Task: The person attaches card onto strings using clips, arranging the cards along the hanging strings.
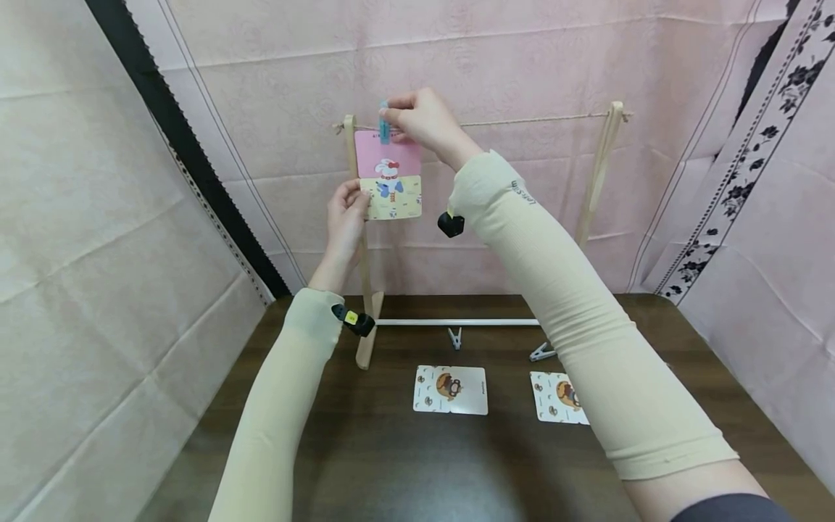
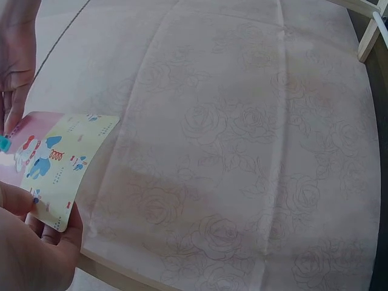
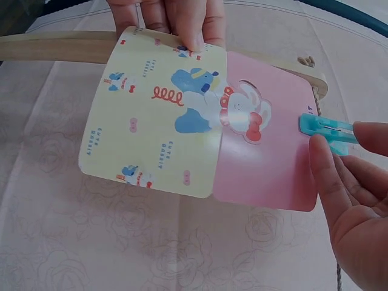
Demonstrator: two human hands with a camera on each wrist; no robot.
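A pink and yellow card point(image 1: 390, 194) with a cartoon rabbit hangs upright at the left end of a string point(image 1: 535, 120). My left hand point(image 1: 346, 217) pinches the card's lower left edge between thumb and fingers. At the card's top, my right hand point(image 1: 427, 125) pinches a teal clothespin point(image 3: 321, 126) between thumb and finger. The clothespin's jaws lie over the card's pink edge in the right wrist view. Only part of the card and a bit of the clothespin point(image 2: 5, 143) show in the left wrist view.
Wooden posts point(image 1: 599, 170) hold the string, and a white rod point(image 1: 457, 322) runs low between them. On the dark table point(image 1: 404, 464) lie two white cards point(image 1: 475, 391) and two pale clothespins point(image 1: 455, 338). The right forearm covers part of one card.
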